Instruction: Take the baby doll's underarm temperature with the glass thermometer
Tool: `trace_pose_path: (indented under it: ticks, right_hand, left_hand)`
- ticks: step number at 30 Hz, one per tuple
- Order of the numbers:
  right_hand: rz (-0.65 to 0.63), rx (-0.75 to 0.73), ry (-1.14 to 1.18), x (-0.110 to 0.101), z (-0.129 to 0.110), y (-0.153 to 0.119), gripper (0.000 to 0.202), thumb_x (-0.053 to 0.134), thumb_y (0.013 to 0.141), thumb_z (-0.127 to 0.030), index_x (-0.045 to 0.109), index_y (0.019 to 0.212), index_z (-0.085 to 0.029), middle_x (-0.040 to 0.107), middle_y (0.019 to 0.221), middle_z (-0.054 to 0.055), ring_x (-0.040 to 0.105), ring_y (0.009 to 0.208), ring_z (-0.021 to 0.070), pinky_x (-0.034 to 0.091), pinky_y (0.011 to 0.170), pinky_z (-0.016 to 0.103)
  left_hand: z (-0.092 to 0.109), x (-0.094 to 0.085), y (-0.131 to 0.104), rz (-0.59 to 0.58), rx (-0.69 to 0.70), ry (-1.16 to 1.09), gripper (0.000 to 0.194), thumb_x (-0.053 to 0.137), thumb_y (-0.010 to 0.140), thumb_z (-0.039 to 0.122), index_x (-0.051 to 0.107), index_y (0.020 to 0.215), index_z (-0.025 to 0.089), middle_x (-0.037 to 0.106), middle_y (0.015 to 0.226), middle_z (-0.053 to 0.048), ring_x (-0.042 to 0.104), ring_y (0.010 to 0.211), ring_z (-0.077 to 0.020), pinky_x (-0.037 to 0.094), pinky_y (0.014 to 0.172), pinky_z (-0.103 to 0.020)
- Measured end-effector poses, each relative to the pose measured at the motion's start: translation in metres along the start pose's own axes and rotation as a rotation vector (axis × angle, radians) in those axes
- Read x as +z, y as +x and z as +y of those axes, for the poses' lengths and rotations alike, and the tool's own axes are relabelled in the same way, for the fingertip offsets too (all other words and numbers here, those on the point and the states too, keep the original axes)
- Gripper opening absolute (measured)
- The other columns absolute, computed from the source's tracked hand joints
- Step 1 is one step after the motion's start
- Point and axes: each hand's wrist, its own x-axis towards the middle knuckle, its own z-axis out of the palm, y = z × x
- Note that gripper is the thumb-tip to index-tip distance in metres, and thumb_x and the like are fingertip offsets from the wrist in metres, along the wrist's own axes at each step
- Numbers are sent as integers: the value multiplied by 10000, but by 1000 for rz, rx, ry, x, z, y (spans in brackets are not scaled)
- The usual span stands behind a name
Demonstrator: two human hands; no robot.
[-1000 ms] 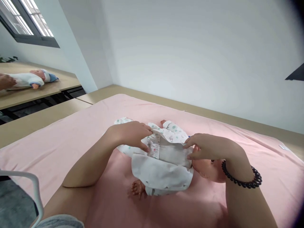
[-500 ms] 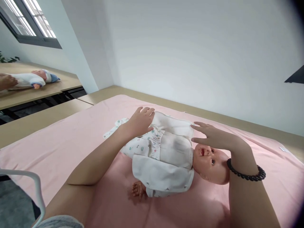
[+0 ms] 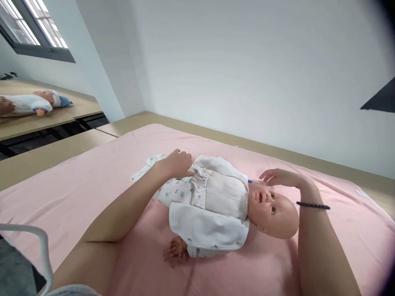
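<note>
A baby doll (image 3: 274, 216) lies on its back, its head to the right. It wears printed pants (image 3: 180, 191) with a gathered waist and a white jacket (image 3: 210, 226) spread to both sides of its cloth torso (image 3: 226, 193). My left hand (image 3: 177, 163) is over the far side of the pants, by the jacket's far edge. Its thumb stands apart from loosely bent fingers, whose tips are partly hidden. Beyond the doll's face hovers my right hand (image 3: 279, 177), fingers loosely apart, holding nothing; a dark bracelet (image 3: 313, 205) circles that wrist. A small blue bit (image 3: 249, 181) shows near the doll's neck.
A pink sheet (image 3: 92, 176) covers the table under the doll. Behind it rises a white wall (image 3: 240, 82). On another table (image 3: 61, 117) at the left lies a second doll (image 3: 43, 102), with another person's hand (image 3: 6, 106) on it. A white curved bar (image 3: 45, 250) stands front left.
My right hand has drawn away from the jacket's far front panel to beyond the doll's head. That panel now lies lower and folded back. My left hand's fingers have bent and dropped slightly.
</note>
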Motion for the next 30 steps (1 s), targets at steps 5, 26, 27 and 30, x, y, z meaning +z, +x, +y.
trace_pose_path:
  ticks: [5,26,27,30]
  right_hand:
    - [44,-95,62,28,-20,14,330,725,728,-533,718,871,-236,766,934,68,709,885,286,586,730,375]
    - [723,-261,310,-16,-77,-61,264,631,917,-532,574,1032,-302,692,1091,60,635,1048,250,485,886,365]
    - [782,-285,335,-14,-93,-71,249,634,924,-521,573,1044,-312,697,1065,57,634,1069,252,472,911,374]
    - [847,-424,386,1,-136,-93,256,616,954,-497,547,1125,-319,710,936,57,661,970,243,494,864,391]
  left_hand:
    - [0,3,4,-65,1,-90,371,525,965,455,738,1106,186,693,1240,-118,616,1107,-283,377,1016,-383]
    - [18,25,22,-56,-40,-117,263,622,930,292,725,1072,96,707,1162,-215,661,1124,-324,485,971,-423]
    - [19,24,22,-53,-42,-117,253,640,920,289,728,1064,101,712,1156,-211,664,1122,-319,485,973,-419]
    - [20,22,21,-40,-53,-108,220,672,906,276,734,1046,119,725,1147,-191,672,1118,-305,485,972,-403]
